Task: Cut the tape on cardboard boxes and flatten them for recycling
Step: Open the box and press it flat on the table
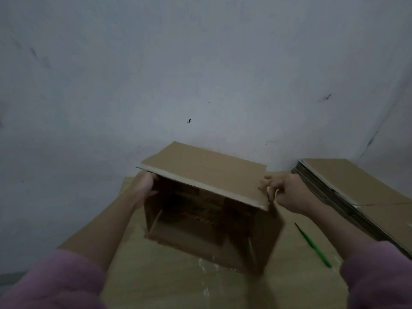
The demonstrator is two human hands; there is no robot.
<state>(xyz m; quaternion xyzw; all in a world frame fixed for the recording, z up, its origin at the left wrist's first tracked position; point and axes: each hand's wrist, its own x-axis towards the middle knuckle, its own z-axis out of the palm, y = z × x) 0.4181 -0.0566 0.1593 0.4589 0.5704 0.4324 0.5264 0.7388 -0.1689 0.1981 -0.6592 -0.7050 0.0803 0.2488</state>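
The open brown cardboard box (205,210) stands on the cardboard-covered counter (156,275), beside a stack of flattened brown cardboard (347,190). Left hand (143,188) and right hand (287,192) grip its upper corners; collapsing seems next, pushing opposite corners together. A green-handled cutter (313,245) lies nearby.

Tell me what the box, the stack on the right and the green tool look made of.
Box: brown cardboard, matte, with a pale raw flap edge. Stack: flattened cardboard sheets, layered edges showing. Green tool: thin, probably plastic-handled; too blurred to be sure.
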